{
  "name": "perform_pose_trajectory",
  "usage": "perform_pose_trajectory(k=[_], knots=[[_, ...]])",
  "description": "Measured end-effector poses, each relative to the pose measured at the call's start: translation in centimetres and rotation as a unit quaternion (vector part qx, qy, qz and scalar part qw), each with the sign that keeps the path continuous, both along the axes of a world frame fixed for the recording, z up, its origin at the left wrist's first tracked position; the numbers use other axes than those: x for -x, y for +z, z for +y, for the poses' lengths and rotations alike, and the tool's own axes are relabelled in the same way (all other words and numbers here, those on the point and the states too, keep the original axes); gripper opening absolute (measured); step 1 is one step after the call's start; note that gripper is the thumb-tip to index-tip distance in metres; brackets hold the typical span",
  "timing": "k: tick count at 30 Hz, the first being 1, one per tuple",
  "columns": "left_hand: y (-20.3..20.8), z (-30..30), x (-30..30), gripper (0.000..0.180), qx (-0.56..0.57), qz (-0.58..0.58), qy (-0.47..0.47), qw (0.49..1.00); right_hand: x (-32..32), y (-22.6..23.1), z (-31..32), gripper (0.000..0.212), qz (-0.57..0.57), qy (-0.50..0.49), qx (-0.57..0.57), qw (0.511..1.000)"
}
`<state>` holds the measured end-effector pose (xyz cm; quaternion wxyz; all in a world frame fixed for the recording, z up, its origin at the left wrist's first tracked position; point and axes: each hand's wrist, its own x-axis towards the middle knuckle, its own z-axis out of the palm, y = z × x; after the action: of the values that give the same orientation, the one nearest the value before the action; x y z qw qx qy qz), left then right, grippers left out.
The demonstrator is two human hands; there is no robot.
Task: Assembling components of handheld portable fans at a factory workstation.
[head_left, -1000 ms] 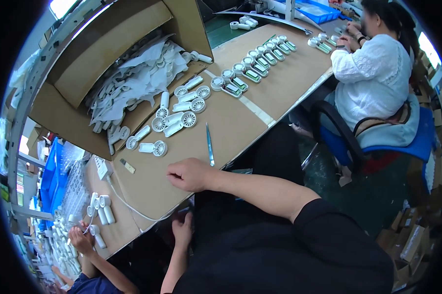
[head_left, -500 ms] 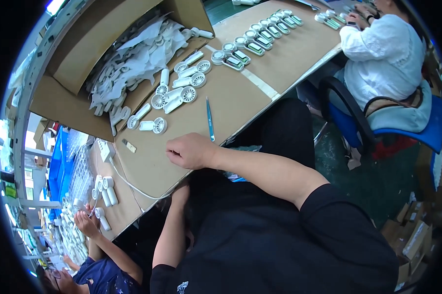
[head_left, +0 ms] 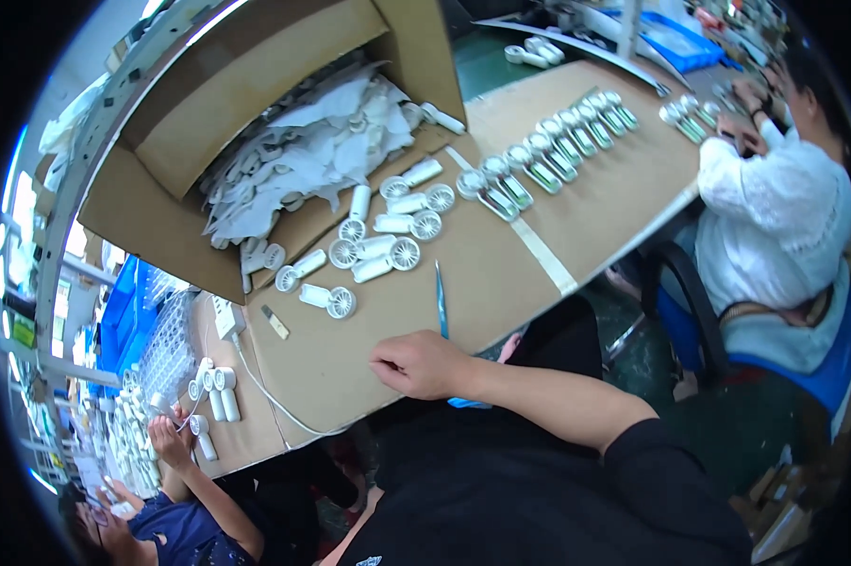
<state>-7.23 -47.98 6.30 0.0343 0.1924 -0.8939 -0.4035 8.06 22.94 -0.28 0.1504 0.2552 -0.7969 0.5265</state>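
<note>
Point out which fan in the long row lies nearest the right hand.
The fan at the row's left end; the others lie farther from the right hand, toward the person in white.

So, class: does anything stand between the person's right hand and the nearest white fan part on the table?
Nothing visible does: only brown tabletop shows between the right hand and the nearest white fan part. The slim blue tool lies right of that path.
</note>
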Motion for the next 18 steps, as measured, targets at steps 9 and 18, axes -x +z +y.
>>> perform_pose_trajectory(k=[9, 18], knots=[[14.6, 6.9, 19.2, 0.051, 0.087, -0.117, 0.178, 0.973, 0.4, 0.3, 2.4, 0.009, -0.088, 0.032, 0.028, 0.995], [9.6, 17.5, 6.5, 0.058, 0.246, -0.368, 0.333, 0.833, 1.1, -1.1, 2.4, 0.007, -0.021, 0.015, -0.043, 0.999]])
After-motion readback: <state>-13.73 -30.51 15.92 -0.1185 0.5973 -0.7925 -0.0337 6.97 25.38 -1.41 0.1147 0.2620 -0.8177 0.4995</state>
